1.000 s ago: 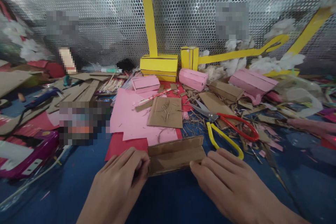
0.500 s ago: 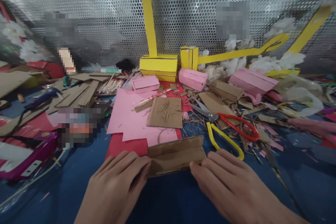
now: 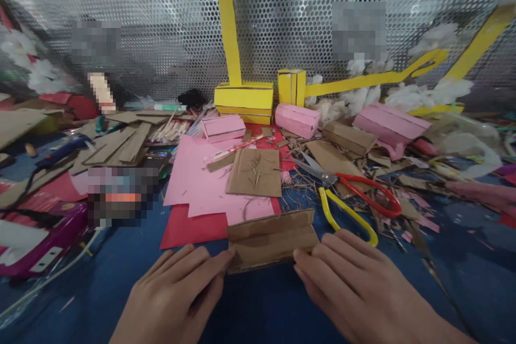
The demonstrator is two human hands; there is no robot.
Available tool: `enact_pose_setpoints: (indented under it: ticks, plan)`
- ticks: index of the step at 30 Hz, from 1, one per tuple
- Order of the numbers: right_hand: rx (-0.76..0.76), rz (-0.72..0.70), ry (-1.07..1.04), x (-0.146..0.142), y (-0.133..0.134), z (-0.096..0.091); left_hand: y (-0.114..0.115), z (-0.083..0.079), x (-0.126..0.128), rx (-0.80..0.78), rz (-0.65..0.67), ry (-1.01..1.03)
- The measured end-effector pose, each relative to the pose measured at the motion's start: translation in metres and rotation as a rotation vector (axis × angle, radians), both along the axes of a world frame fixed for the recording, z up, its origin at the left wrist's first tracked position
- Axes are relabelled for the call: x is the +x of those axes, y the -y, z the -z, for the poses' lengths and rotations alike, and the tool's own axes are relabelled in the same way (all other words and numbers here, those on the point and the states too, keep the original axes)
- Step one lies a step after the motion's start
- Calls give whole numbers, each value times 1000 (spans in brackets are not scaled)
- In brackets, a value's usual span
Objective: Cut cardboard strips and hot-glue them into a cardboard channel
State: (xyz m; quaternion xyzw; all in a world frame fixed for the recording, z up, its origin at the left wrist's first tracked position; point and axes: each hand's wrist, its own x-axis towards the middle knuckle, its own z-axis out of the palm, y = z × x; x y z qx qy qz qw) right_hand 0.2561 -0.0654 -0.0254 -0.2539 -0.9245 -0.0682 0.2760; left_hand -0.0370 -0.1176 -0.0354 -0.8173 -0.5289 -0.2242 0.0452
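Note:
A folded strip of brown cardboard (image 3: 271, 241) with creases along its length lies across the front of the table. Its left end is pinched by my left hand (image 3: 177, 285), thumb at the near edge. My right hand (image 3: 350, 279) grips the opposite end, with fingers closed and bent over it. Just behind the strip are pink paper sheets (image 3: 209, 201), and a square piece of cardboard (image 3: 253, 185) with curled scraps rests on them. Scissors (image 3: 338, 180) with one red and one yellow handle lie half open beyond my right hand.
Pink boxes (image 3: 223, 128) and a yellow box (image 3: 244, 99) stand at the back before a perforated metal wall (image 3: 169, 21). Cardboard strips (image 3: 121, 142) and a blue glue gun (image 3: 62, 151) lie left. Paper shreds and white fluff (image 3: 427, 94) spread right.
My left hand has shifted slightly down and left, its fingers lower on the strip's end, uncovering more red paper. The right hand and the cardboard have barely moved.

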Motion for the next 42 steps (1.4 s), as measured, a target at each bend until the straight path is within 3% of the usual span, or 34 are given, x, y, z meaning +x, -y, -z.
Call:
enact_pose_setpoints:
  ticks: [24,42]
  plan:
    - [28,2,-35,-4,0,-4,3,9,-8,18,34,-148]
    - [24,12,-45,-6,0,-5,9,-5,-3,-142,92,-70]
